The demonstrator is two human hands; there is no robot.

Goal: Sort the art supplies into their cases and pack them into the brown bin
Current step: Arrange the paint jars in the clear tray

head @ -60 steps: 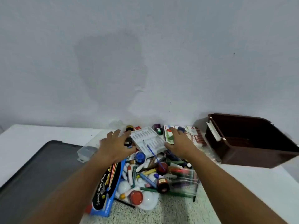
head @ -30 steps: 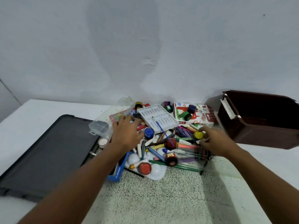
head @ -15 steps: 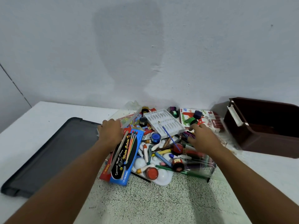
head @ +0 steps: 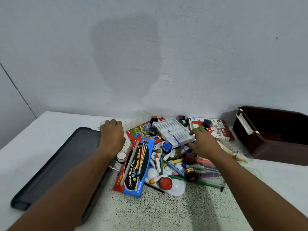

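A heap of art supplies lies on the table against the wall. It includes a blue watercolour box (head: 135, 165), a red box (head: 143, 130), a white ribbed tray (head: 173, 130), an oil pastels box (head: 216, 129), paint pots, markers and a white palette (head: 178, 186). My left hand (head: 111, 136) is at the heap's left side, its fingers curled over the edge of a clear plastic case (head: 133, 121). Over the markers hovers my right hand (head: 204, 144), fingers loosely spread, its index finger by a green pot (head: 202, 128). The brown bin (head: 273, 147) stands at the right.
A dark grey flat lid (head: 55, 164) lies on the left of the white table. A clear pouch of markers (head: 210, 174) sits under my right forearm. The speckled surface (head: 158, 212) spreads in front of the heap. The wall rises right behind everything.
Both hands left the white ribbed tray. My left hand moved left to the clear case, uncovering the blue watercolour box. My right hand dipped to the right, then came back by the tray.
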